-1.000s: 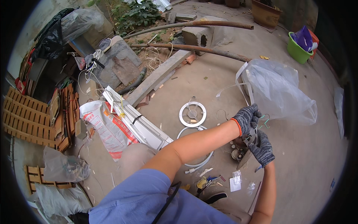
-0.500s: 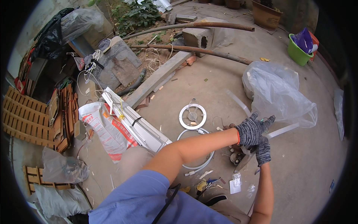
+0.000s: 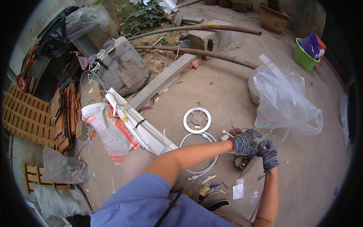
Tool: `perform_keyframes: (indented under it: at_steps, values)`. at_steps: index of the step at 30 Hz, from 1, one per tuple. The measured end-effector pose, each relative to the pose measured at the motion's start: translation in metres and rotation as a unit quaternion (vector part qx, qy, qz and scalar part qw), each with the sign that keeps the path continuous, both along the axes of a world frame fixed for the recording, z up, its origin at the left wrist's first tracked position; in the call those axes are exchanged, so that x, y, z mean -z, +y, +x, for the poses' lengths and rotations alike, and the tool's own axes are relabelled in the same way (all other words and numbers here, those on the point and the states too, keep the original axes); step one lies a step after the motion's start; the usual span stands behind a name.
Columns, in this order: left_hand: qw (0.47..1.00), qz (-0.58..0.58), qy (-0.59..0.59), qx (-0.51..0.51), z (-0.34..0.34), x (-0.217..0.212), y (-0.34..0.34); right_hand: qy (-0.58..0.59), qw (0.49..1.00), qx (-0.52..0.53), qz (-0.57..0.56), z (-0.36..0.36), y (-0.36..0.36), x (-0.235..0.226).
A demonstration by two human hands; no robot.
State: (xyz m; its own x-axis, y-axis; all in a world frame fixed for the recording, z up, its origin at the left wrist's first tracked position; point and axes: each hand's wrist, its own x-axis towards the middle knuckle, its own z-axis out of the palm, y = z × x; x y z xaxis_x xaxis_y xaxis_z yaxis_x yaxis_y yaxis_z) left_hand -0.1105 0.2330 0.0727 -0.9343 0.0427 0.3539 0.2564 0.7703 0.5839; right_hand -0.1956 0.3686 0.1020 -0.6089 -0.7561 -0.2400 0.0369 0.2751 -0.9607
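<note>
Both my hands wear grey knitted gloves and meet right of centre, above the concrete floor. My left hand (image 3: 244, 142) is closed, its fingers against a bent green wire (image 3: 270, 132). Beside it, my right hand (image 3: 268, 155) is curled into a fist at the wire's lower end. The wire's bent upper part sticks up between and beyond the gloves; its full shape is hidden. Under the hands lies a dark metal part (image 3: 242, 162) with round pieces, partly covered by my left hand. A pale translucent strip (image 3: 270, 64) slants over the clear plastic bag (image 3: 285, 104) beyond.
A white ring with a spoked centre (image 3: 197, 120) and a coiled grey hose (image 3: 182, 142) lie left of my hands. White panels (image 3: 132, 121) rest by a white-and-red sack (image 3: 109, 132). Small tools (image 3: 210, 189) lie near my foot. A green tub (image 3: 304, 56) stands far right.
My left hand has drawn back from the bag, its fingers now curled instead of stretched out. More of the green wire shows. The translucent strip has swung up and away, over the bag.
</note>
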Motion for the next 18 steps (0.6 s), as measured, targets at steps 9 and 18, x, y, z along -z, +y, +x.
perform_keyframes:
  at_steps: [9, 18]
  values:
    - [0.993, -0.053, -0.081, 0.065, -0.04, 0.019, 0.014, 0.285, 0.958, -0.017, -0.039, -0.009, 0.009, 0.033]
    - [0.998, 0.004, -0.062, 0.014, -0.05, 0.036, 0.013, 0.263, 0.946, 0.058, -0.183, 0.011, 0.004, 0.022]
